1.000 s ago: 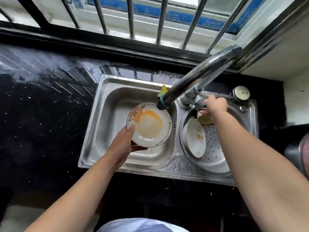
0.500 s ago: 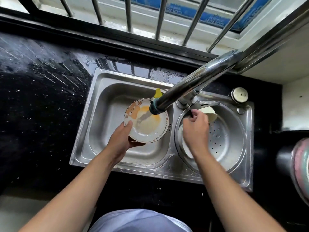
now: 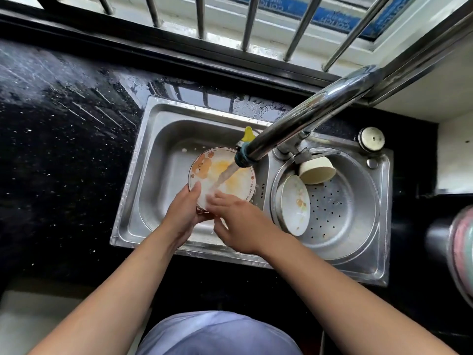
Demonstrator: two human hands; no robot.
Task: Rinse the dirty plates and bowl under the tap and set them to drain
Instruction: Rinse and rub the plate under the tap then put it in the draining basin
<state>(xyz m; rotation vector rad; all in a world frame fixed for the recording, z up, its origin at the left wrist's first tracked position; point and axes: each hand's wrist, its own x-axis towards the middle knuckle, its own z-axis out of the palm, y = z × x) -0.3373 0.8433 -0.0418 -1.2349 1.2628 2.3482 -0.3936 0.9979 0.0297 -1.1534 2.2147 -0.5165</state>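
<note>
Left hand (image 3: pixel 183 213) has its grip closed on the near-left rim of the plate (image 3: pixel 222 176), thumb on the face, fingers underneath and hidden. Right hand (image 3: pixel 236 221) is not gripping anything: fingers spread flat on the near part of the plate's face, slightly blurred. Plate is held tilted over the left basin (image 3: pixel 158 180) of the sink, not resting on the bottom; it has a bear print at upper left and orange smears across the middle. Water (image 3: pixel 225 176) runs from the tap (image 3: pixel 294 126) spout onto the plate centre, just beyond the right fingertips. A small yellow thing (image 3: pixel 247 134) sits behind the spout, cannot tell what it is. In the right round basin (image 3: pixel 358 242) with the perforated floor: a second plate (image 3: pixel 294 204) leans on edge against the left wall, stained face showing, and a cream bowl (image 3: pixel 317 169) lies on its side at the back, under the tap base. Black speckled bench (image 3: pixel 64 149) around the sink is wet. Window bars (image 3: pixel 250 19) beyond.
</note>
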